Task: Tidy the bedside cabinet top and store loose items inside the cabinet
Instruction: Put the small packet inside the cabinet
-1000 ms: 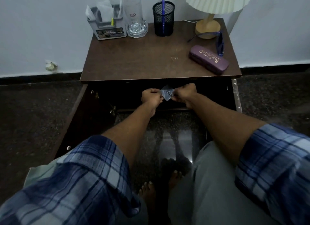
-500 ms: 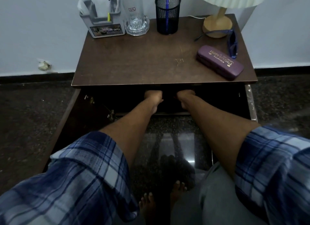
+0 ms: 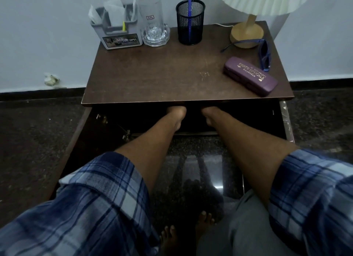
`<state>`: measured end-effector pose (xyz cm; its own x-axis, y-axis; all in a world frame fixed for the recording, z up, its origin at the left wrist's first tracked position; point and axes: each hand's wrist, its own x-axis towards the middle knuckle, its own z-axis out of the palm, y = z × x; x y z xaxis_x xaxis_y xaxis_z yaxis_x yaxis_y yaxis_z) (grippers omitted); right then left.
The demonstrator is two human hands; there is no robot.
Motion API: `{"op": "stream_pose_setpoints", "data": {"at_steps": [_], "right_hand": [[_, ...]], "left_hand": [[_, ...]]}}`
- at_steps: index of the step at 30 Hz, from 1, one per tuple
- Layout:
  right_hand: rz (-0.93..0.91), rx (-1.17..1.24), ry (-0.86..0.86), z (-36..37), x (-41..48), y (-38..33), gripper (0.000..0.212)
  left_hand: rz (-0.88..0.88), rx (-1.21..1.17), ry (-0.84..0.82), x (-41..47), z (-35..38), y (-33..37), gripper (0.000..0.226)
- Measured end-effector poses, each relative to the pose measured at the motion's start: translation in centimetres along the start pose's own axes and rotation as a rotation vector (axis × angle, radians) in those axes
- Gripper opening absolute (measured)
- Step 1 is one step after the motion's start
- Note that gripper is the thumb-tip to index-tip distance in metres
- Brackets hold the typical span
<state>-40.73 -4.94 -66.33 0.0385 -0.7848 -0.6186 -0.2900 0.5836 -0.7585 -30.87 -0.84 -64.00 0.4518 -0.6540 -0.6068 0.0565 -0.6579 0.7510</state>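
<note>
We had both hands inside the open cabinet [image 3: 248, 120], under the front edge of the cabinet top [image 3: 152, 76]. Only the wrist and back of the left hand [image 3: 176, 112] and the right hand [image 3: 210, 113] showed. They were close together but apart, with the fingers lost in the dark. We could not tell how either grip stood, nor whether it had hold of anything.

A second before, the two hands had pinched a small pale crumpled piece between them in front of the opening (wrapper or cloth, we could not say). That piece was now out of sight.

Nothing had shifted on the top. The purple glasses case [image 3: 250, 76] lay near the front right corner, with the blue spectacles [image 3: 264, 53] just behind it by the lamp base [image 3: 246, 33]. Along the back stood the mesh pen cup [image 3: 190, 26] with its blue pen [image 3: 189, 9], the glass mug [image 3: 154, 26] and the grey organiser [image 3: 116, 34]. The left door [image 3: 80, 145] stood open.
</note>
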Motion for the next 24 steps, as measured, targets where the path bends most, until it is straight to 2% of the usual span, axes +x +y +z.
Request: {"op": "stream_pose_setpoints", "data": {"at_steps": [5, 9, 12, 15, 16, 20, 24], "right_hand": [[-0.059, -0.098, 0.105, -0.7, -1.4, 0.1, 0.051], [-0.072, -0.211, 0.068, -2.1, -2.5, 0.2, 0.045], [-0.125, -0.371, 0.034, -3.5, -4.3, -0.1, 0.027], [-0.149, -0.437, 0.004, -4.7, -6.6, -0.7, 0.019], [-0.164, -0.438, -0.022, -5.0, -7.4, -0.8, 0.015], [-0.284, -0.460, -0.100, -7.2, -10.0, -1.6, 0.025], [-0.393, -0.501, -0.072, -9.7, -12.5, -2.1, 0.030]], "left_hand": [[0.000, -0.057, 0.047, -1.6, -0.2, 0.3, 0.022], [0.019, -0.044, 0.054, -3.4, -0.6, 0.3, 0.032], [0.035, -0.004, 0.008, -5.4, -0.8, 0.2, 0.023], [0.060, 0.057, -0.060, -7.6, -1.0, 0.4, 0.009], [0.076, 0.087, -0.082, -8.3, -1.1, 0.5, 0.013], [0.173, 0.199, -0.182, -11.3, -0.8, 1.2, 0.014], [0.252, 0.196, -0.268, -13.9, -0.5, 1.8, 0.013]]}}
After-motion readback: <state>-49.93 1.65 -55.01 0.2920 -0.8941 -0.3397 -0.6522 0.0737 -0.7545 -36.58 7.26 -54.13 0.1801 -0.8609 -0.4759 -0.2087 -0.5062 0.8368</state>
